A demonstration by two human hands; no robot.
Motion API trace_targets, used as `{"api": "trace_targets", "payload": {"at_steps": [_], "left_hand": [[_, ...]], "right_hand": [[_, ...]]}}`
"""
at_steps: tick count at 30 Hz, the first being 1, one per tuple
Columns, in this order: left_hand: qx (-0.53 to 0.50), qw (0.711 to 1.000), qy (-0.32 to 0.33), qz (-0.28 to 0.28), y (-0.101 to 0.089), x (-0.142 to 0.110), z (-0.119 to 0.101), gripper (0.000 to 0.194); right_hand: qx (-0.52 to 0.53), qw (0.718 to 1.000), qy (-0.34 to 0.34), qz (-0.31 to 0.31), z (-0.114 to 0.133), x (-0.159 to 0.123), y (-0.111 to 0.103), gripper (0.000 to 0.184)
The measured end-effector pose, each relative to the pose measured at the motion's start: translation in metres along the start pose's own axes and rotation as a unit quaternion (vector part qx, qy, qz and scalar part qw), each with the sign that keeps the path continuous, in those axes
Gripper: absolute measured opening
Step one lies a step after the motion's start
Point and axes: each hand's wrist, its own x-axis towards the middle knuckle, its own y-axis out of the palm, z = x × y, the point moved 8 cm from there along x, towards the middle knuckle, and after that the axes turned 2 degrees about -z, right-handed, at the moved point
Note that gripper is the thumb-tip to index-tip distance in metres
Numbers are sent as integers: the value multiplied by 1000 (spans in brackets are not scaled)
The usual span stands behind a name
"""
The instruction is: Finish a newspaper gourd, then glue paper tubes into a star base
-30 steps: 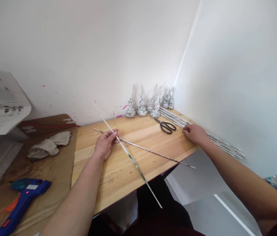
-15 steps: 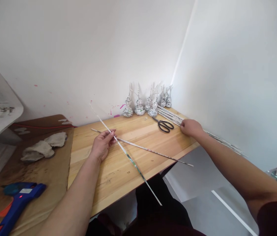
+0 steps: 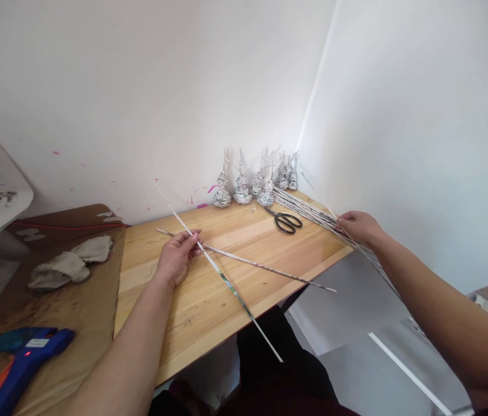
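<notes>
My left hand (image 3: 178, 254) pinches two crossed rolled-paper sticks over the wooden table. One paper stick (image 3: 226, 281), white with green patches, slants toward my lap past the table's front edge. The other paper stick (image 3: 265, 267) runs under it to the right. At the right edge of the table, my right hand (image 3: 358, 227) is closed on a single thin paper stick (image 3: 319, 197), lifted at a slant above the rest. Just below that hand lies a bundle of paper sticks (image 3: 298, 203), reaching over the table's edge.
Black-handled scissors (image 3: 287, 222) lie near the bundle. Several woven gourd-shaped paper pieces (image 3: 242, 189) stand along the wall. To the left, a blue glue gun (image 3: 31, 352) with a red light and greyish-white gloves (image 3: 68, 263) rest on brown cardboard (image 3: 92, 312).
My right hand has risen slightly and moved right from the bundle, and a single stick now stands apart in it. My left hand keeps its pinch on the crossed sticks.
</notes>
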Motion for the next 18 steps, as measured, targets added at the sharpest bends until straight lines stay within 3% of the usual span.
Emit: {"api": "trace_targets", "payload": {"at_steps": [9,18], "left_hand": [[-5,1000,5,0,0,0,-1,39],[-2,1000,-1,2,-1,2,2,46]], "right_hand": [[-103,993,-56,18,45,8,36,25],[-164,986,-38,7,45,41,40,25]]}}
